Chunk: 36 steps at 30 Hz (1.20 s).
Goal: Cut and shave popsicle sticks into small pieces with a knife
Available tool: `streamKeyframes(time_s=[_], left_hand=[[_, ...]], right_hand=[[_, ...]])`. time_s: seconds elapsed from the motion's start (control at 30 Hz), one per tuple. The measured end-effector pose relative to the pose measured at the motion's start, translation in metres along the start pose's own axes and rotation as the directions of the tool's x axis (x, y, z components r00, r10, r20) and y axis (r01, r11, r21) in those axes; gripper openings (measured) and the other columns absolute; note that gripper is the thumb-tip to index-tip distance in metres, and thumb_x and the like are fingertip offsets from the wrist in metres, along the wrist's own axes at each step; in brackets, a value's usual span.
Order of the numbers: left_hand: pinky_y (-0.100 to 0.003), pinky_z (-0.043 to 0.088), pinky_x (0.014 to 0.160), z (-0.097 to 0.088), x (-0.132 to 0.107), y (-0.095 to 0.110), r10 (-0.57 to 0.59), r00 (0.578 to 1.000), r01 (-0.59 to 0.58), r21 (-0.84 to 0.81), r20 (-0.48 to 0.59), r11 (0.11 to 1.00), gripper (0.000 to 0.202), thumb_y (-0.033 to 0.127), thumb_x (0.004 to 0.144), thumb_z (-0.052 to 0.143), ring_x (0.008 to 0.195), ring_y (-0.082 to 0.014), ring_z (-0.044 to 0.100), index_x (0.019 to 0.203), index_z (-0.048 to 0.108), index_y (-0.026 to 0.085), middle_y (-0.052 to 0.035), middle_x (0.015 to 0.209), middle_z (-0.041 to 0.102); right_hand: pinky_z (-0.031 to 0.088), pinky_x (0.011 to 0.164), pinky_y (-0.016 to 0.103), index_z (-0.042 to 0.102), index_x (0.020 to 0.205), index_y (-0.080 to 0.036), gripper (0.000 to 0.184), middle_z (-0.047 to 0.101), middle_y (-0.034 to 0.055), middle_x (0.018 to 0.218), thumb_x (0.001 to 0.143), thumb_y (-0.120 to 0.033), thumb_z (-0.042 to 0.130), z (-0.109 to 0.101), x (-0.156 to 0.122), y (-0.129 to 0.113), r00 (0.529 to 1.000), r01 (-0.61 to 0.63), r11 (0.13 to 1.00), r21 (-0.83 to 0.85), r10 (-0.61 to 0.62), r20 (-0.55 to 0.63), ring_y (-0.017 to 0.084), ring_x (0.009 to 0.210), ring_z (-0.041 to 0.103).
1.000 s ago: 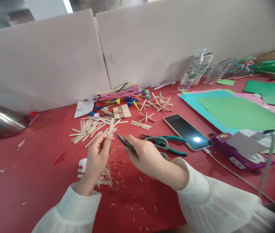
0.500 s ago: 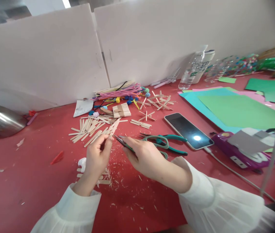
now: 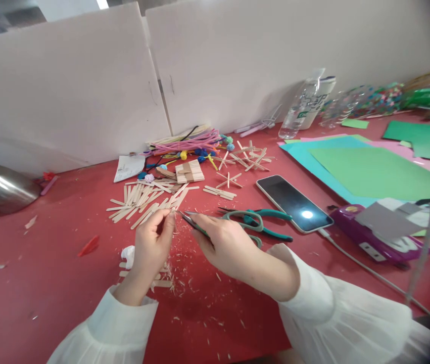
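My left hand (image 3: pixel 153 244) pinches a thin wooden craft stick (image 3: pixel 177 198) that points up and away over the red table (image 3: pixel 48 283). My right hand (image 3: pixel 225 244) is closed round green-handled scissors (image 3: pixel 194 223), whose blades meet the stick just beside my left fingertips. Wood shavings (image 3: pixel 184 273) lie scattered on the table under both hands. A loose pile of craft sticks (image 3: pixel 139 199) sits just beyond my left hand.
A second pair of green scissors (image 3: pixel 260 222) lies to the right of my hands, then a phone (image 3: pixel 293 203) on a cable and a purple tool (image 3: pixel 374 237). Coloured paper sheets (image 3: pixel 374 172), pipe cleaners (image 3: pixel 188 144), stick stars (image 3: pixel 248 157), a bottle (image 3: pixel 300 108) and white partition boards (image 3: pixel 66 91) stand behind.
The stick in my left hand has tilted a little to the right and the scissor blades have stayed against it. Both hands remain in nearly the same place.
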<state>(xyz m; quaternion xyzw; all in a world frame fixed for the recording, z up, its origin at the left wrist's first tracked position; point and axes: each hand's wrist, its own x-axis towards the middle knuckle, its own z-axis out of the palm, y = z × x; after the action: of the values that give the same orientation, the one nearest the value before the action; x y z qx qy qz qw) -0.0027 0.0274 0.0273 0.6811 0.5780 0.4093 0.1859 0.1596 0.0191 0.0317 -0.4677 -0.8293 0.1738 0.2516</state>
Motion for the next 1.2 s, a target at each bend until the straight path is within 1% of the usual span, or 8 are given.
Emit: streamKeyframes(time_s=[0.23, 0.43, 0.6, 0.7, 0.9, 0.97, 1.07, 1.2], left_hand=[[-0.018, 0.031, 0.044, 0.000, -0.001, -0.001, -0.008, 1.000, 0.008, -0.017, -0.003, 1.000, 0.026, 0.036, 0.086, 0.045, 0.045, -0.0083, 0.036, 0.068, 0.052, 0.019, 0.0044, 0.055, 0.046], [-0.019, 0.032, 0.044, 0.002, 0.000, 0.000, -0.023, 1.000, 0.023, -0.006, -0.009, 1.000, 0.027, 0.037, 0.085, 0.045, 0.044, -0.0087, 0.037, 0.067, 0.052, 0.019, 0.0042, 0.054, 0.047], [-0.019, 0.035, 0.047, 0.002, 0.000, 0.002, -0.010, 1.000, 0.011, 0.021, -0.012, 1.000, 0.026, 0.037, 0.084, 0.044, 0.047, -0.0103, 0.043, 0.067, 0.053, 0.019, 0.0034, 0.054, 0.050], [-0.020, 0.033, 0.046, 0.003, -0.001, 0.002, -0.010, 1.000, 0.011, 0.081, -0.015, 0.997, 0.028, 0.038, 0.084, 0.044, 0.045, -0.0100, 0.040, 0.067, 0.054, 0.019, 0.0039, 0.052, 0.048], [-0.020, 0.031, 0.048, 0.006, 0.000, 0.002, 0.019, 1.000, -0.020, 0.176, 0.007, 0.984, 0.025, 0.033, 0.082, 0.043, 0.045, -0.0099, 0.037, 0.064, 0.053, 0.019, 0.0056, 0.049, 0.041], [-0.019, 0.031, 0.048, 0.007, 0.001, 0.001, 0.033, 0.999, -0.036, 0.202, 0.014, 0.979, 0.024, 0.031, 0.081, 0.043, 0.045, -0.0100, 0.037, 0.062, 0.052, 0.019, 0.0058, 0.048, 0.039], [-0.019, 0.030, 0.047, 0.009, 0.003, 0.000, 0.023, 0.999, -0.030, 0.231, 0.031, 0.973, 0.024, 0.030, 0.080, 0.043, 0.045, -0.0101, 0.036, 0.059, 0.050, 0.020, 0.0060, 0.047, 0.037], [-0.019, 0.028, 0.046, 0.012, 0.003, -0.002, 0.016, 0.999, -0.028, 0.251, 0.050, 0.968, 0.023, 0.028, 0.079, 0.042, 0.045, -0.0101, 0.033, 0.059, 0.050, 0.020, 0.0066, 0.046, 0.032]], right_hand=[[0.036, 0.058, 0.025, 0.052, 0.091, -0.015, 0.014, 0.066, 0.0081, 0.081, 0.088, -0.014, 0.038, 0.001, 0.000, 0.000, 1.000, 0.010, 1.000, -0.004, -0.010, -0.015, 0.018, 0.069, 0.061], [0.036, 0.058, 0.025, 0.052, 0.092, -0.015, 0.016, 0.067, 0.0078, 0.081, 0.087, -0.013, 0.038, 0.000, 0.000, -0.001, 1.000, -0.008, 1.000, -0.024, 0.008, 0.005, 0.018, 0.069, 0.061], [0.034, 0.056, 0.025, 0.052, 0.094, -0.016, 0.017, 0.066, 0.0074, 0.081, 0.087, -0.013, 0.037, 0.001, -0.001, 0.000, 1.000, -0.003, 0.999, -0.051, 0.003, -0.003, 0.017, 0.068, 0.061], [0.031, 0.051, 0.025, 0.051, 0.095, -0.015, 0.018, 0.066, 0.0075, 0.079, 0.086, -0.011, 0.036, 0.004, -0.002, 0.000, 1.000, 0.003, 0.993, -0.122, -0.002, 0.008, 0.017, 0.064, 0.061], [0.024, 0.045, 0.028, 0.051, 0.097, -0.013, 0.019, 0.067, 0.0073, 0.072, 0.083, -0.008, 0.038, 0.005, -0.001, -0.007, 0.991, -0.051, 0.960, -0.276, 0.082, 0.102, 0.020, 0.061, 0.063], [0.025, 0.044, 0.028, 0.051, 0.095, -0.014, 0.020, 0.067, 0.0076, 0.073, 0.081, -0.005, 0.039, 0.004, -0.001, -0.009, 0.988, -0.053, 0.953, -0.299, 0.095, 0.126, 0.020, 0.061, 0.064], [0.032, 0.043, 0.027, 0.051, 0.094, -0.014, 0.022, 0.066, 0.0098, 0.078, 0.078, -0.002, 0.040, 0.005, -0.003, -0.011, 0.987, -0.038, 0.934, -0.355, 0.090, 0.131, 0.020, 0.062, 0.066], [0.038, 0.044, 0.028, 0.051, 0.096, -0.012, 0.023, 0.065, 0.0122, 0.079, 0.080, -0.001, 0.039, 0.007, -0.003, -0.012, 0.988, -0.030, 0.908, -0.417, 0.091, 0.127, 0.022, 0.062, 0.066]])
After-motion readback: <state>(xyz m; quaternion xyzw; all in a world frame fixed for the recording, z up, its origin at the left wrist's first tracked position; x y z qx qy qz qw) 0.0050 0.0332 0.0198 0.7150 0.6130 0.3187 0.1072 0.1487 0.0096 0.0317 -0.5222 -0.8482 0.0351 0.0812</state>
